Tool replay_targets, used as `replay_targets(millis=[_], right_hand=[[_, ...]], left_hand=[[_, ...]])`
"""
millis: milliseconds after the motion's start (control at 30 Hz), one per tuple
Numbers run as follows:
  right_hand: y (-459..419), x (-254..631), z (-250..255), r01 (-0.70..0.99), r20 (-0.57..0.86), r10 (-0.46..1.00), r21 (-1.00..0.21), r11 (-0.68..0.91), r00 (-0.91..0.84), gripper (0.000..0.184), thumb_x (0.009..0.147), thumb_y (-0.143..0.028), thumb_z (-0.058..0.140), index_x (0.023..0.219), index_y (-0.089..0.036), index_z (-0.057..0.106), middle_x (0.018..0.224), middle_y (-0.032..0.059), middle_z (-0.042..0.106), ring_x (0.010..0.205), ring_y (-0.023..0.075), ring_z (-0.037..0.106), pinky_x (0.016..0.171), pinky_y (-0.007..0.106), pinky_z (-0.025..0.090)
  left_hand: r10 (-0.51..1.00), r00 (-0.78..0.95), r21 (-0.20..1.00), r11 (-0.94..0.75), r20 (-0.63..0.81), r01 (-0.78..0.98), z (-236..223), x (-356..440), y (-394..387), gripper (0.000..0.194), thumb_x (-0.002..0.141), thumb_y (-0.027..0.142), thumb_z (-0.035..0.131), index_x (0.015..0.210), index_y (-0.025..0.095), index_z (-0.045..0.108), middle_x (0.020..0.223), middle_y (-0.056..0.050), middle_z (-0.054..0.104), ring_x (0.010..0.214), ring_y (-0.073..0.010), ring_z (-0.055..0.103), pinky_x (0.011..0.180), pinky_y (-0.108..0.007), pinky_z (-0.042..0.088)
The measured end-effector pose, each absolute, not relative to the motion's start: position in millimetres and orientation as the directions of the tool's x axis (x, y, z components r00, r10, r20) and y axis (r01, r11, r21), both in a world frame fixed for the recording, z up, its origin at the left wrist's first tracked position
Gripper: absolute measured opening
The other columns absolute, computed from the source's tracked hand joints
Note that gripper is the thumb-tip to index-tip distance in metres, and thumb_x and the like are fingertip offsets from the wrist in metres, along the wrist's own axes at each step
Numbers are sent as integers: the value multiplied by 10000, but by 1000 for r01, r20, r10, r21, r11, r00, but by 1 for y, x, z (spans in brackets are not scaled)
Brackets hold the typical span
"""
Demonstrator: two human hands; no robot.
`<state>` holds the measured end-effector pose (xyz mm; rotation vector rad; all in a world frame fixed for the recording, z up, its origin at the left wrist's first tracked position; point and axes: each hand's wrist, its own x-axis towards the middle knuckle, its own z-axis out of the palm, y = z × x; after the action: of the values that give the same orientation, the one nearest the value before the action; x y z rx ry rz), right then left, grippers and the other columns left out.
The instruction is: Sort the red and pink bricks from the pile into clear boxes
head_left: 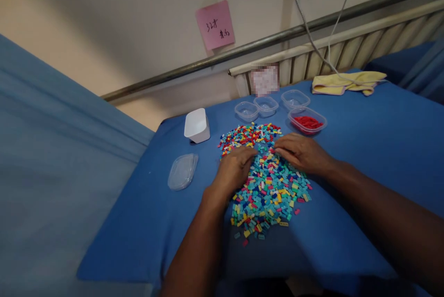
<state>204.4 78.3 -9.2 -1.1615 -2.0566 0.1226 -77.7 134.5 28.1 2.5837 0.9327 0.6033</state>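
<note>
A wide heap of small plastic building bricks in turquoise, blue, yellow, red and pink is spread on the blue cloth. At the heap's left side, my left hand rests with its fingers curled together, the tips down among the bricks. My right hand reaches in from the right, thumb and fingers drawn close together over the bricks. What either hand pinches, if anything, is too small or hidden to name. Behind my right hand, a clear plastic tub holds red bricks.
Clear tubs stand along the back. To the left are a white container and a clear lid. A yellow cloth with a white cable lies at back right, before a radiator. A blue curtain hangs left.
</note>
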Motion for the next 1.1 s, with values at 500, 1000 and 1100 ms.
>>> replay_targets(millis=[500,1000,1100], right_hand=[[80,209,-17,646,528,829,-570,507,-185,235,1101,-340,575,1016,-240,771,1013,73,821,900,249,760,826,420,604],[85,211,-23,620,497,860,-639,454,-118,267,1096,-374,577,969,-243,773,946,60,812,817,230,741,746,376,586],[85,211,-22,620,489,864,-643,450,-120,265,1093,-363,578,961,-240,771,929,52,804,821,228,737,764,379,579]], left_hand=[[924,382,178,-376,-1,909,46,-125,158,266,976,236,585,1039,224,843,1079,-130,814,949,-293,728,773,-350,486],[887,397,252,-450,235,857,34,-119,193,329,1041,231,538,1218,159,805,1249,-164,752,1206,-312,680,1073,-412,519],[876,459,238,-483,151,843,32,-113,199,354,1031,189,523,1238,159,809,1261,-172,755,1183,-320,694,1050,-427,539]])
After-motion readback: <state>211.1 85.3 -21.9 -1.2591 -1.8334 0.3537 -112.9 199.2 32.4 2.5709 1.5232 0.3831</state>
